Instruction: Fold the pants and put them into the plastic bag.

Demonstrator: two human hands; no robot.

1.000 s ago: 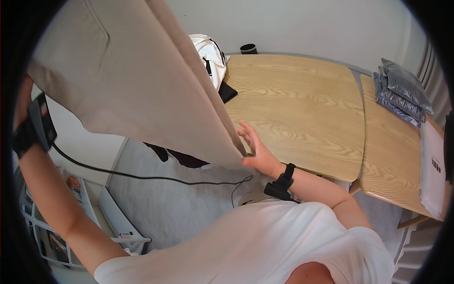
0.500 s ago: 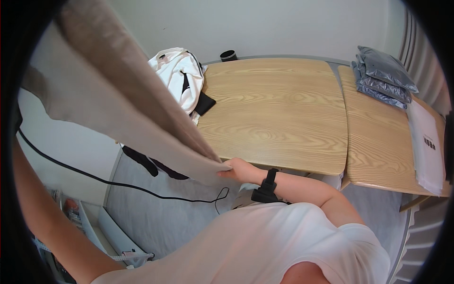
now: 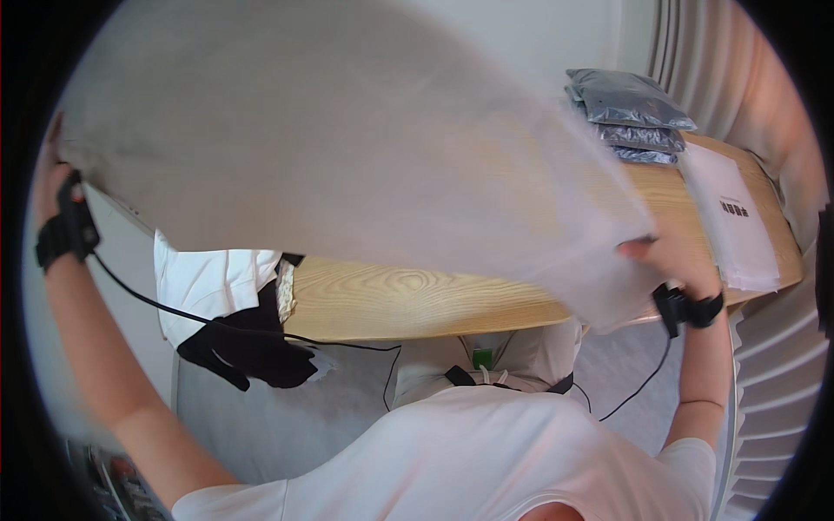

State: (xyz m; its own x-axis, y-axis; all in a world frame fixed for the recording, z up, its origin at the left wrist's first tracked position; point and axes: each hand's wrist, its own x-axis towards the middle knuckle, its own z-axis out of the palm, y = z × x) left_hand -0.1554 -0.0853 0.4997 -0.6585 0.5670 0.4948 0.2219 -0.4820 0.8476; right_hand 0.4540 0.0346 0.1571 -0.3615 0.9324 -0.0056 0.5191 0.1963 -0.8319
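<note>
The beige cloth (image 3: 347, 148) spans between the left fingers (image 3: 58, 174) and right fingers (image 3: 637, 251), which grip its opposite ends.

Grey packages (image 3: 630, 100), translucent plastic (image 3: 730, 230) and loose clothes (image 3: 213, 280) about a wooden table (image 3: 408, 300) suggest a garment workroom.

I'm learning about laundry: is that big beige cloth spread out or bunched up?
Spread out: the cloth stretches wide between the left hand and right hand. Can't tell whether it's doubled.
</note>
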